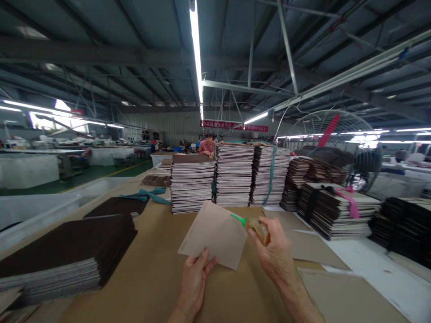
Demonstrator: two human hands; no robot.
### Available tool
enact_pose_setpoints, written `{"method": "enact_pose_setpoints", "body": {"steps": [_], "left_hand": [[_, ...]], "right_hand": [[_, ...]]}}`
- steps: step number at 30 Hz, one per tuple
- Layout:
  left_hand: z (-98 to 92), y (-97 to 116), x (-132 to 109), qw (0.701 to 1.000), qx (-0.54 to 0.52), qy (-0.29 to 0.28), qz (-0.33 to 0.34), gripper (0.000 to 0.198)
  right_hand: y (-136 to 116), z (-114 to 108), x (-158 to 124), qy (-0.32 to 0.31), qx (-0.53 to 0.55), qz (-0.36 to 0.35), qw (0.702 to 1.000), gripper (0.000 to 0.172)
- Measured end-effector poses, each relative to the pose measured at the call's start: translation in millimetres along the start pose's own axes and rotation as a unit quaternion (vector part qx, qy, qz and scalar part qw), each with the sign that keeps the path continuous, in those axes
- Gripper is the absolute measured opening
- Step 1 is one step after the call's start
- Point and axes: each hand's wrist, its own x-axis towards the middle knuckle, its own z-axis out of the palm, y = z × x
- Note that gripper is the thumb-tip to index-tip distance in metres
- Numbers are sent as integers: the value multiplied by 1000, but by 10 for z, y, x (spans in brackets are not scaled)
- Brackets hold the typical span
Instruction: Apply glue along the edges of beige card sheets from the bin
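Note:
Between thumb and fingers, my left hand point(195, 279) pinches the near edge of a flat beige board point(215, 233), tilted above the table. My right hand point(274, 246) is wrapped round a squeeze bottle of amber glue point(257, 229) with a green nozzle point(237, 219). The nozzle points left, and its tip is at the board's upper right edge; whether it touches I cannot tell. A faint strip of a different shade runs along the board's left edge.
Tall stacks of dark-and-white panels point(192, 184) stand behind the board. A brown pile point(67, 251) lies at left, near a teal strip point(148, 195). Loose boards point(350, 291) and a tied stack point(340, 211) are at right, before a large fan point(365, 166). Another person point(207, 146) is beyond.

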Motion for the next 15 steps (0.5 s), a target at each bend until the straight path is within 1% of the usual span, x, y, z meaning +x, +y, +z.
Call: {"method": "enact_pose_setpoints", "body": {"steps": [6, 9, 13, 15], "left_hand": [[-15, 19, 5, 1000, 5, -3, 7, 29], [-16, 26, 2, 1000, 10, -4, 6, 27], [-20, 19, 5, 1000, 10, -14, 7, 24], [-27, 20, 13, 1000, 9, -4, 10, 23]], "right_hand": [[24, -32, -8, -3, -16, 6, 1000, 29], [59, -46, -28, 4, -23, 19, 1000, 28], [96, -56, -48, -9, -9, 23, 1000, 28], [129, -68, -59, -14, -20, 32, 999, 29]]}}
